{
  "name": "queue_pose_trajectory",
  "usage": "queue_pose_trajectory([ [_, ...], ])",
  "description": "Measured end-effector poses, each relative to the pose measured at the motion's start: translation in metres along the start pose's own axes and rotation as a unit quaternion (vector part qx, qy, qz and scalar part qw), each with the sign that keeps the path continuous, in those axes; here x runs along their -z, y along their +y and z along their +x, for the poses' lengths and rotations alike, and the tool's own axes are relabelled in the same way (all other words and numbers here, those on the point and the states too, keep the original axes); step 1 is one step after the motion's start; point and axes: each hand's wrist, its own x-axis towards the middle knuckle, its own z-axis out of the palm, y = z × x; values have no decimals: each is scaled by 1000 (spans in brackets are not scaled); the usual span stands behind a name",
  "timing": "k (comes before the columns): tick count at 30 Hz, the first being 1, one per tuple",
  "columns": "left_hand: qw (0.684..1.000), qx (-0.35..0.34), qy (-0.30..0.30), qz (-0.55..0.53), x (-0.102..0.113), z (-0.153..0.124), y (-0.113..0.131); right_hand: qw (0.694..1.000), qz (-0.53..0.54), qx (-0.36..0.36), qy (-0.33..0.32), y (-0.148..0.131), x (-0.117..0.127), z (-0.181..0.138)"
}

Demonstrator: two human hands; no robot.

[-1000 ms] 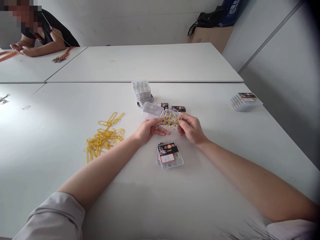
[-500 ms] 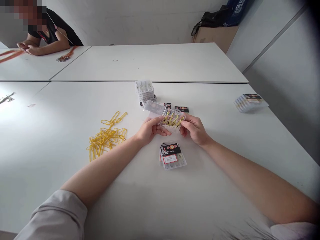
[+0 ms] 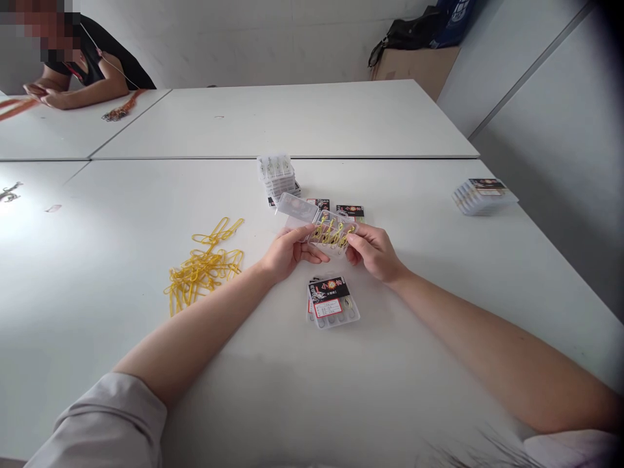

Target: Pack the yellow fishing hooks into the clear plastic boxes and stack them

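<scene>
A clear plastic hook box [image 3: 318,246] is held up between both hands, its transparent lid [image 3: 296,207] swung open to the left. Inside lie several fishing hooks tied with yellow cord [image 3: 331,229], side by side. My left hand [image 3: 287,252] grips the box's left end, thumb on top. My right hand [image 3: 379,252] pinches the right end, its thumb and fingers by the rightmost hook. Just below the hands, closed hook boxes with black labels [image 3: 334,302] lie overlapping on the white table [image 3: 253,390].
Left of my left forearm lies a heap of yellow cord loops [image 3: 202,270]. A stack of clear boxes [image 3: 277,175] stands beyond the hands, near black-labelled boxes [image 3: 350,212]. More boxes [image 3: 482,197] stand at right. Across the tables, a person [image 3: 92,78] leans beside orange cords [image 3: 121,109].
The whole view has shifted slightly, so everything sits a little further left. Both hands keep their grip on the open box; the rest looks the same.
</scene>
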Motion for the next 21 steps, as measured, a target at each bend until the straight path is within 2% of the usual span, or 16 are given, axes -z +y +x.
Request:
queue_pose_trajectory([
  [5, 1000, -8, 11, 4, -2, 0, -1, 1000, -8, 9, -11, 3, 0, 0],
  [12, 996, -70, 58, 24, -8, -1, -4, 997, -50, 41, -47, 0, 0, -2],
  [21, 992, -74, 68, 73, -5, 3, -11, 994, -77, 56, -61, -1, 0, -3],
])
